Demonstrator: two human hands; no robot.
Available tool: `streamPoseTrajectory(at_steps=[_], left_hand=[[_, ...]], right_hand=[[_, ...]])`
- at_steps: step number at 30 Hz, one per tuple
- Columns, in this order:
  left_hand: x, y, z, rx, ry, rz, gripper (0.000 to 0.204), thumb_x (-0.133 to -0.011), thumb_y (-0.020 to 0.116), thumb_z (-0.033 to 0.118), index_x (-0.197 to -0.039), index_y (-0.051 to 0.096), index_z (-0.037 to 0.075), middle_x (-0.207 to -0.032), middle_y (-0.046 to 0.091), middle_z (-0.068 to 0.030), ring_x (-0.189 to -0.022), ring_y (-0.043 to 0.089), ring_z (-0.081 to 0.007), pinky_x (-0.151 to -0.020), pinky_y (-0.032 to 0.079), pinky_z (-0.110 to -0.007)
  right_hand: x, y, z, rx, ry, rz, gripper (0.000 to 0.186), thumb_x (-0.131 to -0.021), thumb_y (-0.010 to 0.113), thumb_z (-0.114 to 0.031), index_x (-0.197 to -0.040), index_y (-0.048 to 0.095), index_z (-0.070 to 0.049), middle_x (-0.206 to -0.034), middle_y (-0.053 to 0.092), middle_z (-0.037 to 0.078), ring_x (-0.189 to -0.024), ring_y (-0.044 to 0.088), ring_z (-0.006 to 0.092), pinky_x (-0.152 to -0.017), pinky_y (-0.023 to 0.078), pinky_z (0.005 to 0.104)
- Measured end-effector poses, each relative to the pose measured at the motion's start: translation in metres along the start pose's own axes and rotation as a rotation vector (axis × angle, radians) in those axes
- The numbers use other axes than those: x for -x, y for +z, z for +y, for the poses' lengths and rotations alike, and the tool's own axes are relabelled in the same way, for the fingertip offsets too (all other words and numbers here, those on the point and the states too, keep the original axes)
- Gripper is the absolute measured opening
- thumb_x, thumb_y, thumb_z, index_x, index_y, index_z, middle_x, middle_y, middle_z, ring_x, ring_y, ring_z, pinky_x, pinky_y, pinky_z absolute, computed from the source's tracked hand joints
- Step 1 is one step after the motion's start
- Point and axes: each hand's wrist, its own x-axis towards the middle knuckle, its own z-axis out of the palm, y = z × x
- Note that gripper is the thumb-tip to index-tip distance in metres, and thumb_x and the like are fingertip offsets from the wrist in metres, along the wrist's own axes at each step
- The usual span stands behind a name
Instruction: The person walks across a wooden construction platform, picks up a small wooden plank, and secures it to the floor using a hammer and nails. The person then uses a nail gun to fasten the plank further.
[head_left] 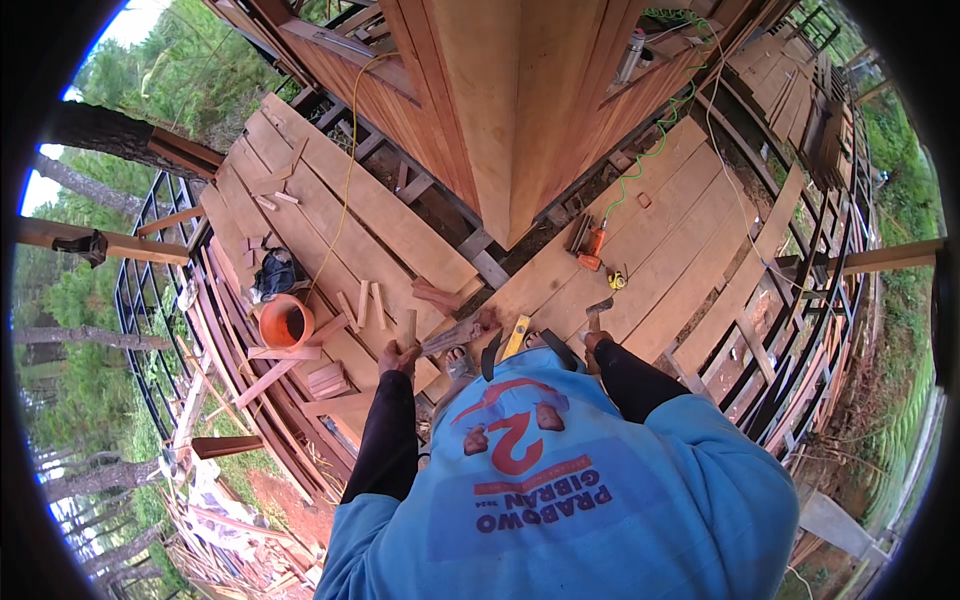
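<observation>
A short wooden block (410, 324) stands up out of my left hand (399, 358), whose fingers are wrapped round its lower end. My right hand (597, 342) is closed on the handle of a hammer (599, 307), its head pointing away from me. Between my hands a dark, rough piece of wood (460, 332) lies on the deck boards. A yellow spirit level (517, 335) lies near my feet. Past my right hand are a yellow tape measure (617, 280) and an orange power tool (592, 248) with a green coiled hose (640, 160).
An orange bucket (272, 325) sits left among loose planks and wood offcuts (370, 305). Beside it lies a dark bag or cloth (277, 272). A wooden wall corner (513, 200) juts toward me. Gaps between boards show the dark frame (755, 345) at right. A yellow cord (350, 190) crosses the left boards.
</observation>
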Motion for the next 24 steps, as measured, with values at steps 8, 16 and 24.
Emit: streamPoseTrajectory(at_steps=[8,16,24], left_hand=[[-0.017,-0.026,-0.030,0.738,-0.407,-0.183,0.069,-0.082,0.061,0.070,-0.087,0.061,0.001,-0.068,0.060,-0.0144,-0.054,0.060,-0.0262,-0.049,0.048,-0.037],[-0.049,-0.016,0.080,0.779,0.031,-0.065,0.038,-0.083,0.077,0.036,-0.094,0.059,0.005,-0.068,0.055,-0.0018,-0.052,0.053,-0.0124,-0.047,0.044,-0.028],[-0.026,-0.088,0.342,1.042,0.692,0.019,0.026,-0.082,0.077,0.017,-0.091,0.056,0.005,-0.067,0.053,-0.0004,-0.050,0.048,-0.0092,-0.042,0.039,-0.025]], right_hand=[[0.046,0.070,0.054,0.180,0.086,-0.040,0.066,-0.083,0.056,-0.057,-0.111,0.069,0.001,-0.108,0.069,0.022,-0.103,0.067,0.0319,-0.089,0.051,0.0404],[0.059,0.061,0.089,0.205,0.056,-0.145,0.067,-0.082,0.056,-0.059,-0.112,0.069,-0.001,-0.110,0.068,0.022,-0.105,0.066,0.0314,-0.089,0.050,0.0403],[0.049,0.042,0.100,0.143,0.024,-0.138,0.067,-0.081,0.056,-0.060,-0.113,0.069,-0.002,-0.112,0.068,0.021,-0.106,0.066,0.0310,-0.090,0.050,0.0402]])
